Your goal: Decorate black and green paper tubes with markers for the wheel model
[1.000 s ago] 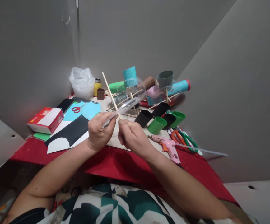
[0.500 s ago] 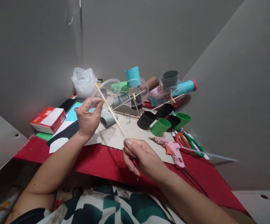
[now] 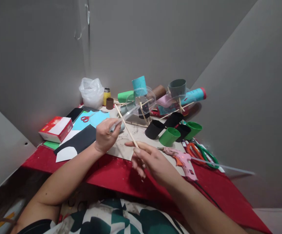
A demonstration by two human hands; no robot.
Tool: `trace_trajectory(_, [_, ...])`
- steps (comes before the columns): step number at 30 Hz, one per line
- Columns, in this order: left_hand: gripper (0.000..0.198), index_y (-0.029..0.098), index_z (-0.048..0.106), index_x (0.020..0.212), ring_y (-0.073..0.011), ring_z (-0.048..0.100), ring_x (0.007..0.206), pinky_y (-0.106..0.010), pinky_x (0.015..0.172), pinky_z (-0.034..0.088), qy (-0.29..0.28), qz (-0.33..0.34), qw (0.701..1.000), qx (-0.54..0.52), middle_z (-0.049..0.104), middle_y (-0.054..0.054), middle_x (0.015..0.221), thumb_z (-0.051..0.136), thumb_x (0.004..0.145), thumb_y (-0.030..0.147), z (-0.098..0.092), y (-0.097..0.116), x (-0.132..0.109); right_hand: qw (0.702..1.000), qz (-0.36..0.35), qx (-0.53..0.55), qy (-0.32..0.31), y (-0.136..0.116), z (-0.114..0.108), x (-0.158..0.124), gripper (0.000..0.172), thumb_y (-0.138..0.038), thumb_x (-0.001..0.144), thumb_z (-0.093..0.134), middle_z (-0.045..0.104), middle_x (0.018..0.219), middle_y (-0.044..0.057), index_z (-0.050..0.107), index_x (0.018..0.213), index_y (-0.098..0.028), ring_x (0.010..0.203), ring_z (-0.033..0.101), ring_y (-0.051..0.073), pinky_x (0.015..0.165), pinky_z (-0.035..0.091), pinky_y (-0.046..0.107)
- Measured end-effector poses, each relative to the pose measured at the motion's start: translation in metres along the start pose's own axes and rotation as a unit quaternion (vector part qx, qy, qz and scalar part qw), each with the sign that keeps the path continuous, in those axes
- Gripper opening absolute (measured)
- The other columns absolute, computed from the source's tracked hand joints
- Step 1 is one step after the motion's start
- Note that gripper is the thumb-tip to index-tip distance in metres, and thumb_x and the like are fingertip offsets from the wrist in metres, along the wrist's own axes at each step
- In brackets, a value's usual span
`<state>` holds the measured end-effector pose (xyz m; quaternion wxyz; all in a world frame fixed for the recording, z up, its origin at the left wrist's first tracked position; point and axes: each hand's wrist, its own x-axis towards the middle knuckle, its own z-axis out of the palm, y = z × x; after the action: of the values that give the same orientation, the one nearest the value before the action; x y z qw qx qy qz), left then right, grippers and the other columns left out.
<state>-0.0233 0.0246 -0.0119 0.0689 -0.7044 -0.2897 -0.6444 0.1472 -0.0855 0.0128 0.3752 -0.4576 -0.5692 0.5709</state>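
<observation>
My left hand [image 3: 104, 136] is closed on the rim of a clear plastic lid [image 3: 128, 114], held edge-on above the board. My right hand [image 3: 148, 160] pinches the lower end of a thin wooden stick [image 3: 126, 125], which slants up and to the left and crosses the lid. Both hands hover over a beige cardboard sheet [image 3: 121, 146] on the red table [image 3: 111, 172]. Behind them stands a model of sticks and clear domes [image 3: 143, 100] topped by a teal cup [image 3: 139, 85] and a grey-green cup [image 3: 177, 87].
A pink glue gun [image 3: 183, 161] lies right of my right hand, with orange and green scissors [image 3: 199, 152] beyond. Black and green paper tubes [image 3: 170, 129] sit behind it. A red tissue box [image 3: 55, 129], black and blue paper [image 3: 76, 139], red scissors [image 3: 86, 118] and a plastic bag [image 3: 92, 91] lie left. Grey walls close in.
My left hand has come back down and right with the clear lid, turning it edge-on against the stick. My right hand has kept hold of the stick and shifted slightly.
</observation>
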Motion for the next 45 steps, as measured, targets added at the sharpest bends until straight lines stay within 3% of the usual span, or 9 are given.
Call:
trace_trajectory(4, [0.01,0.021,0.073,0.09,-0.015,0.072,0.073,-0.024,0.073,0.054,-0.02,0.001,1.0,-0.015,0.077,-0.002,0.08,0.064,0.094,0.022,0.004,0.004,-0.008,0.994,-0.059,-0.056,0.068,0.001,-0.005,0.022,0.056,-0.058,0.093,0.045,0.038,0.054,-0.009,0.062,0.121,-0.013,0.04,0.031,0.009,0.041,0.03,0.022])
trace_trajectory(9, [0.008,0.023,0.073,0.086,-0.0169,0.071,0.073,-0.027,0.074,0.054,-0.003,-0.071,0.997,-0.025,0.076,-0.002,0.079,0.066,0.089,0.025,0.004,-0.001,-0.006,0.971,-0.125,-0.146,0.144,0.018,0.004,0.031,0.041,-0.047,0.09,0.057,0.056,0.068,0.002,0.07,0.115,-0.018,0.061,0.047,0.017,0.063,0.042,0.03])
trace_trajectory(13, [0.006,0.021,0.07,0.079,-0.0178,0.068,0.074,-0.03,0.078,0.053,0.043,-0.194,0.979,-0.042,0.073,-0.002,0.076,0.067,0.082,0.025,-0.005,-0.027,0.012,0.969,-0.147,-0.172,0.104,0.024,0.017,0.012,0.035,-0.043,0.095,0.051,0.065,0.081,0.005,0.074,0.11,-0.02,0.074,0.057,0.019,0.075,0.048,0.032])
trace_trajectory(17, [0.013,0.018,0.064,0.076,-0.0164,0.068,0.07,-0.029,0.071,0.054,0.059,-0.33,0.935,-0.114,0.071,-0.002,0.074,0.07,0.076,0.03,-0.016,-0.052,0.033,0.995,-0.067,-0.069,0.011,0.024,0.017,-0.016,0.048,-0.05,0.099,0.049,0.047,0.056,-0.006,0.062,0.134,-0.02,0.048,0.043,0.012,0.047,0.038,0.022])
trace_trajectory(25, [0.037,0.017,0.07,0.098,-0.0136,0.07,0.063,-0.024,0.057,0.053,-0.127,-0.502,0.801,-0.301,0.08,-0.01,0.096,0.081,0.066,0.031,-0.012,-0.032,0.032,0.97,-0.11,0.196,0.093,0.002,-0.036,-0.045,0.023,-0.043,0.088,0.066,0.065,0.061,-0.002,0.066,0.101,-0.024,0.039,0.045,0.009,0.039,0.034,0.019])
trace_trajectory(32, [0.031,0.014,0.07,0.092,-0.0129,0.069,0.059,-0.023,0.056,0.052,-0.236,-0.559,0.719,-0.339,0.079,-0.01,0.084,0.082,0.065,0.024,0.01,-0.014,0.01,0.953,-0.225,0.198,0.05,-0.012,-0.062,-0.027,0.076,-0.082,0.077,0.06,0.075,0.117,0.018,0.068,0.119,-0.02,0.061,0.062,0.018,0.038,0.045,0.027])
trace_trajectory(35, [0.031,0.015,0.067,0.091,-0.0125,0.07,0.061,-0.023,0.058,0.053,-0.249,-0.564,0.712,-0.336,0.079,-0.009,0.085,0.083,0.066,0.027,0.013,-0.014,0.005,0.947,-0.271,0.163,0.055,-0.009,-0.064,-0.013,0.074,-0.075,0.072,0.073,0.072,0.126,0.017,0.065,0.124,-0.023,0.068,0.064,0.019,0.04,0.046,0.027])
trace_trajectory(40, [0.041,0.014,0.065,0.099,-0.0176,0.071,0.061,-0.028,0.056,0.055,-0.292,-0.551,0.717,-0.312,0.076,-0.008,0.078,0.083,0.066,0.03,0.022,-0.008,-0.005,0.91,-0.336,0.095,0.223,0.007,-0.054,-0.004,0.024,-0.043,0.094,0.067,0.081,0.092,0.007,0.07,0.108,-0.023,0.061,0.067,0.015,0.051,0.054,0.027])
trace_trajectory(45, [0.061,0.017,0.06,0.127,-0.0204,0.072,0.079,-0.034,0.074,0.058,-0.277,-0.496,0.787,-0.239,0.074,-0.007,0.094,0.081,0.072,0.028,0.03,0.002,-0.012,0.866,-0.396,-0.037,0.305,0.032,-0.051,-0.008,0.03,-0.045,0.102,0.054,0.079,0.087,0.006,0.068,0.119,-0.025,0.061,0.068,0.016,0.058,0.056,0.032])
